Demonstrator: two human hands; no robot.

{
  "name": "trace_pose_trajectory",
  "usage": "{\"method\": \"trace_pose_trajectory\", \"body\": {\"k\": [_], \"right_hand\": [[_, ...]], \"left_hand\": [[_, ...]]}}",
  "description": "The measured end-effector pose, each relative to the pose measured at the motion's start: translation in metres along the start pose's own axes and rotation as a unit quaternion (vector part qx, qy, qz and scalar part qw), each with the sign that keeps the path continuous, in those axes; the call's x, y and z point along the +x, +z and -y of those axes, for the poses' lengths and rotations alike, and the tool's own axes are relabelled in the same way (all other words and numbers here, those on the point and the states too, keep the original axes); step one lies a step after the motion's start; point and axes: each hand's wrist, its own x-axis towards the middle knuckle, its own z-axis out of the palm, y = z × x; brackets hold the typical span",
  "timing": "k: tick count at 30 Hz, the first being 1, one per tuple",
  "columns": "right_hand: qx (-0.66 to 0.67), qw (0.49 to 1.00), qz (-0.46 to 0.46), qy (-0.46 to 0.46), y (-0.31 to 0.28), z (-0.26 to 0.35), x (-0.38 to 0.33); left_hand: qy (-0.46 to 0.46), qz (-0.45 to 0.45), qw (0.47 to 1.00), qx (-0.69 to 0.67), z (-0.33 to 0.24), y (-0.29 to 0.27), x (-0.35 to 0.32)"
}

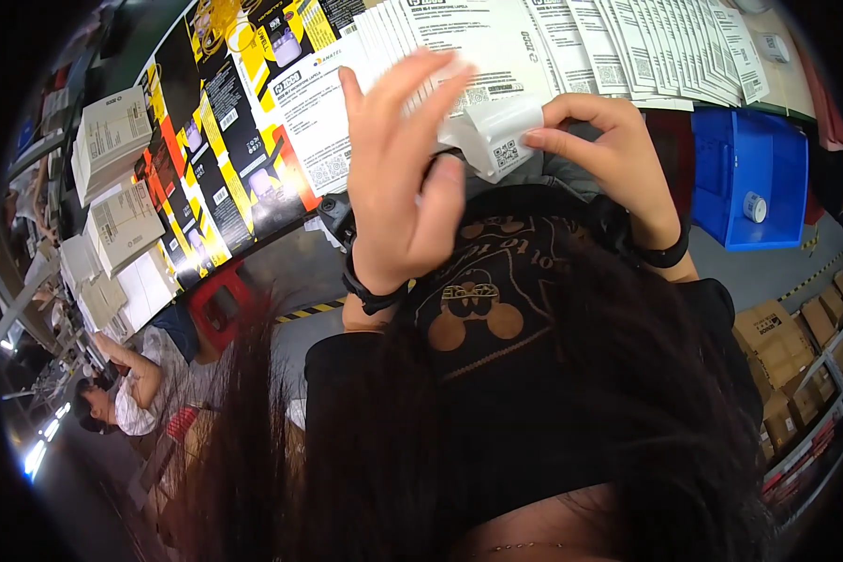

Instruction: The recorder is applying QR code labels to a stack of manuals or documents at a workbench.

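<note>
I pinch the white label in my right hand, just below the fanned sheets, left hand spread wide beside it, peeling slowly to prevent creasing.

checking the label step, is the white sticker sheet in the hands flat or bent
Bent: the white sticker sheet curls between the left hand and the right hand's pinching fingertips.

Rows of overlapping white printed sheets fan across the far table. Flattened black-and-yellow cartons lie to the left, with stacked white boxes beyond. A blue bin on the right holds a tape roll. Brown cardboard boxes fill shelving at the right.
</note>
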Motion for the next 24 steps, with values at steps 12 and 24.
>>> {"method": "trace_pose_trajectory", "body": {"k": [12, 24], "right_hand": [[0.065, 0.991, -0.064, -0.096, -0.003, 0.009, 0.002], [0.059, 0.987, -0.073, -0.13, -0.016, 0.017, 0.014]], "left_hand": [[0.0, 0.111, 0.994, 0.006, 0.009, 0.014, -0.005], [-0.02, 0.172, 0.985, 0.019, 0.005, 0.006, 0.002]]}}
